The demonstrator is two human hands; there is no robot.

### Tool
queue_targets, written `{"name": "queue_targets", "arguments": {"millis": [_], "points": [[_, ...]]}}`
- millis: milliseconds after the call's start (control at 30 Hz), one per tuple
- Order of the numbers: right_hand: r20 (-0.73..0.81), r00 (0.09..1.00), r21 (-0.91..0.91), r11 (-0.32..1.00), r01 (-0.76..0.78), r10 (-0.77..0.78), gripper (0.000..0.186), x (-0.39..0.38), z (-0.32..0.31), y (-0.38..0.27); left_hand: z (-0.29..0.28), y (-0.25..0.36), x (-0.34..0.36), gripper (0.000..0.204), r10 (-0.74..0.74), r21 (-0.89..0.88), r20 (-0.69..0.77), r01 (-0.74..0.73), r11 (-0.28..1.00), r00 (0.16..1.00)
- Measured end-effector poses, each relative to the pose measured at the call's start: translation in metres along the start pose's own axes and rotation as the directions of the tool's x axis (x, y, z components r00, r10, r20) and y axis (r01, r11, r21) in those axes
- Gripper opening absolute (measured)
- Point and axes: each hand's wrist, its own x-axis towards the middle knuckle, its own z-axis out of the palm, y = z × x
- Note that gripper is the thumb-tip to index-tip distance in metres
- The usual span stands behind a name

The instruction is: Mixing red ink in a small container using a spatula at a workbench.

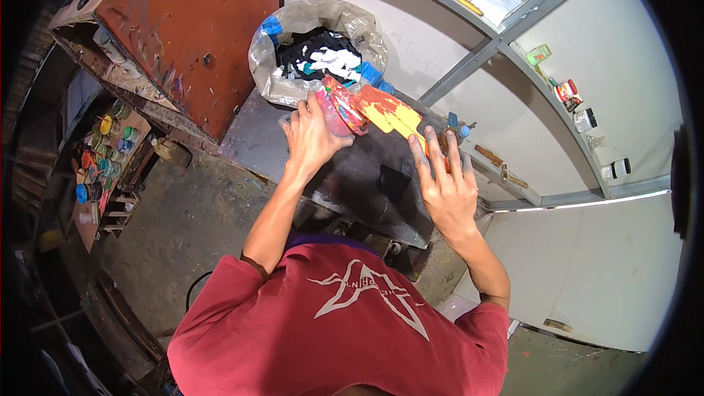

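Observation:
A dark sheet-topped table (345,183) stands before me. My left hand (310,132) has its fingers curled on a pink, red-smeared object (337,108), perhaps a paint-stained cloth or container; its exact kind is unclear. My right hand (444,180) has its fingers spread at the lower end of a flat red-and-yellow paint-covered piece (385,110), fingertips touching or very near it. Beside that hand is a small bottle with a blue cap (463,132).
A plastic sack of cloth scraps (268,66) sits behind my hands. A red-brown cabinet (187,37) is at left, above a low board of paint pots (110,154). A gray metal frame (469,62) carries jars (565,93); orange-brown stained tools (495,160) lie at right.

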Motion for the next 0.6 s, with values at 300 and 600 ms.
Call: {"name": "queue_targets", "arguments": {"millis": [300, 600], "points": [[-0.004, 0.999, -0.028, 0.998, 0.054, -0.054, 0.048, 0.0, -0.006, 0.01, -0.006, -0.001, 0.003, 0.12, 0.013, -0.097, 0.072, -0.006, 0.995, 0.997], [0.003, 1.0, -0.018, 1.0, 0.022, -0.022, 0.05, -0.001, 0.004, 0.006, -0.002, 0.006, -0.002, 0.118, 0.017, -0.022, 0.037, -0.016, 1.0, 0.999]]}}
